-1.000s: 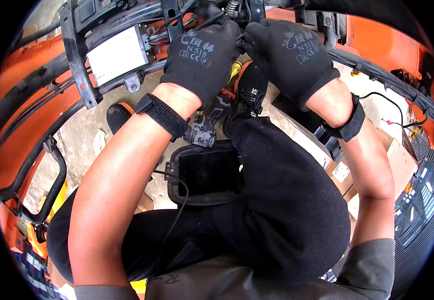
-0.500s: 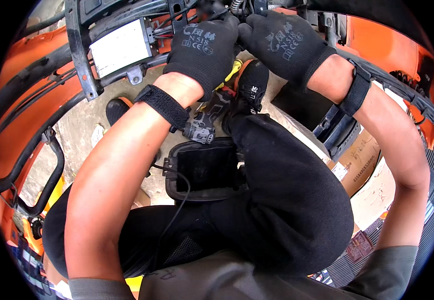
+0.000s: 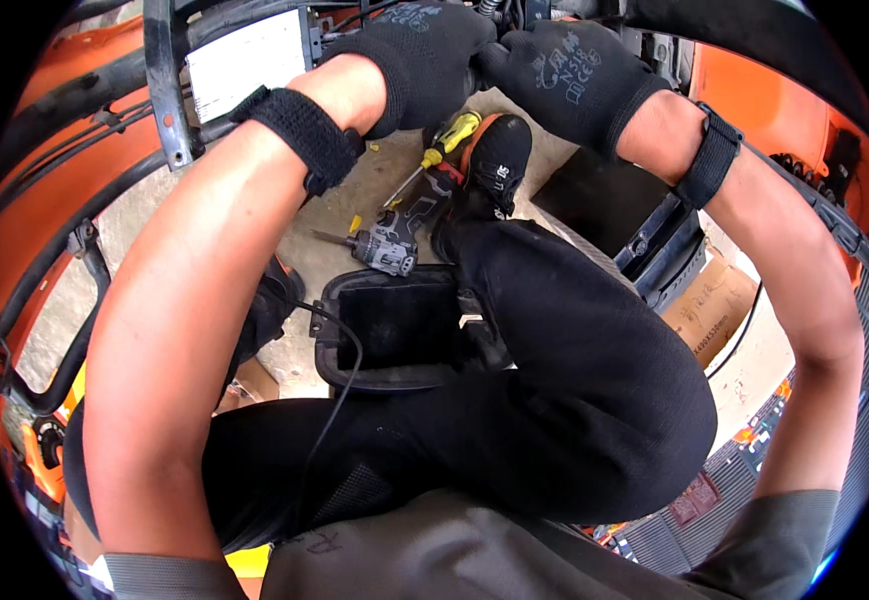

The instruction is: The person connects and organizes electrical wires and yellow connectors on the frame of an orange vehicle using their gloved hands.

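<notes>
Floor (image 3: 359, 185): pale, stained, concrete-looking. Centre, a grey-black power drill (image 3: 389, 245) lies on its side, bit pointing left. Yellow-handled screwdriver (image 3: 451, 138) just beside it on the far side, shaft angled near-left; contact unclear. Small yellow scrap (image 3: 355, 223) by the bit. Black shoe (image 3: 499, 155) with orange trim planted right of the screwdriver. Open black bin (image 3: 399, 325) nearer than the drill. Right, a cardboard box (image 3: 719, 305). Near right, grey ribbed mat (image 3: 732, 482) with a flat reddish-brown piece (image 3: 694, 499) on it.
</notes>
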The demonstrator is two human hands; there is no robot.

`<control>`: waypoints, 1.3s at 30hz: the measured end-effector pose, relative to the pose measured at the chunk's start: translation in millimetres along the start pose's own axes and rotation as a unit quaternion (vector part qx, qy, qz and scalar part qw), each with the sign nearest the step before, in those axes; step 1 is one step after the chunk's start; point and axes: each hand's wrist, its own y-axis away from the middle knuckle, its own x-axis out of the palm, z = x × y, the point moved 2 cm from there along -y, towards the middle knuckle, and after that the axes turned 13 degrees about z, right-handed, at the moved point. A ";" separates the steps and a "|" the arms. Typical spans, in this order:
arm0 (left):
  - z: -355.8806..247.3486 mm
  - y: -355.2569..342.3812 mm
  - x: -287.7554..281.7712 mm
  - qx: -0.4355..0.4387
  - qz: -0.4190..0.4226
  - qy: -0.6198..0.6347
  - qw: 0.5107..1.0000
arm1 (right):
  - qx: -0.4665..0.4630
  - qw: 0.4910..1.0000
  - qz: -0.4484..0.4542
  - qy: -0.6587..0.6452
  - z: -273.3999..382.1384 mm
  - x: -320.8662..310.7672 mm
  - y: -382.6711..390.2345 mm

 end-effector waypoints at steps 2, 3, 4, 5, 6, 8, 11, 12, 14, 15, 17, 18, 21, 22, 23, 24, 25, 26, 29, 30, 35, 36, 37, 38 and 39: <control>3.6 -3.8 -4.9 0.023 0.017 0.027 0.999 | 0.002 1.000 0.014 0.003 -2.7 3.4 -3.5; 5.6 -4.0 -6.2 0.019 0.031 0.020 0.999 | 0.004 1.000 0.020 0.005 -3.5 4.4 -4.7; 0.4 -4.5 -13.3 0.016 0.047 0.014 0.999 | 0.040 0.991 0.123 -0.017 -0.9 -3.1 -6.4; -2.2 -5.1 -16.1 0.014 0.063 0.008 0.998 | 0.009 0.994 0.097 -0.051 -4.8 -8.0 -6.8; 1.9 -3.6 -14.1 0.043 0.023 0.008 0.999 | -0.021 0.994 0.070 -0.085 -10.2 -10.9 -8.0; 7.0 -10.0 -13.5 0.025 0.045 0.025 0.998 | -0.084 0.990 0.035 -0.105 -18.0 -17.5 -9.3; 10.7 -14.3 -11.1 0.014 0.053 0.020 0.998 | -0.131 0.985 -0.007 -0.115 -23.7 -15.9 -8.6; 11.7 -16.4 -12.8 0.025 0.059 0.015 0.998 | -0.162 0.976 -0.026 -0.141 -27.1 -12.7 -9.3; 12.7 -15.3 -17.7 0.036 0.086 0.039 0.995 | -0.162 0.977 -0.032 -0.136 -27.5 -16.6 -12.7; 12.6 -14.6 -19.9 0.041 0.088 0.037 0.995 | -0.162 0.977 -0.036 -0.133 -28.0 -17.6 -13.3; 14.2 -18.0 -19.4 0.057 0.094 0.036 0.993 | -0.174 0.973 -0.049 -0.146 -29.5 -10.7 -13.0; 16.1 -21.0 -17.6 0.082 0.075 -0.047 0.993 | -0.170 0.975 -0.036 -0.140 -31.1 -7.8 -12.0; 11.0 -17.0 -25.4 0.065 0.111 0.041 0.991 | -0.156 0.978 -0.009 -0.137 -30.9 -15.1 -15.7; 11.1 -13.4 -27.9 0.095 0.110 0.051 0.988 | -0.148 0.980 -0.002 -0.132 -29.7 -14.4 -15.9; 13.0 -14.0 -26.3 0.090 0.110 0.056 0.988 | -0.140 0.982 0.005 -0.127 -28.5 -13.5 -16.0; 15.1 -15.5 -23.5 0.086 0.109 0.060 0.988 | -0.140 0.981 0.006 -0.135 -27.2 -12.5 -16.2; 13.1 -16.3 -23.8 0.082 0.108 0.063 0.989 | -0.139 0.980 0.006 -0.142 -27.6 -13.2 -16.1; 11.2 -16.1 -24.3 0.080 0.110 0.054 0.989 | -0.138 0.979 0.005 -0.149 -27.9 -13.6 -15.7; 12.8 -17.1 -21.6 0.121 0.080 0.080 0.986 | -0.142 0.979 -0.023 -0.145 -29.8 -10.3 -15.6; 21.7 -20.6 -14.8 0.087 0.082 0.047 0.992 | -0.122 0.980 -0.072 -0.140 -28.2 -11.7 -10.0; 34.2 -32.2 -0.8 0.117 0.020 -0.045 0.992 | 0.080 0.969 -0.114 -0.203 -9.5 -9.5 35.6; 30.7 -28.4 -3.5 0.080 0.044 0.003 0.996 | 0.110 0.910 -0.159 -0.367 -2.2 -3.7 46.0; 31.1 -26.1 -4.4 0.112 0.056 -0.028 0.992 | 0.131 0.820 -0.201 -0.519 10.9 -2.2 55.1; 35.1 -23.5 -8.7 0.141 0.063 -0.061 0.986 | 0.161 0.730 -0.168 -0.642 22.7 0.6 59.8; 39.5 -20.8 -14.4 0.170 0.070 -0.095 0.978 | 0.200 0.617 -0.150 -0.746 34.6 3.1 64.3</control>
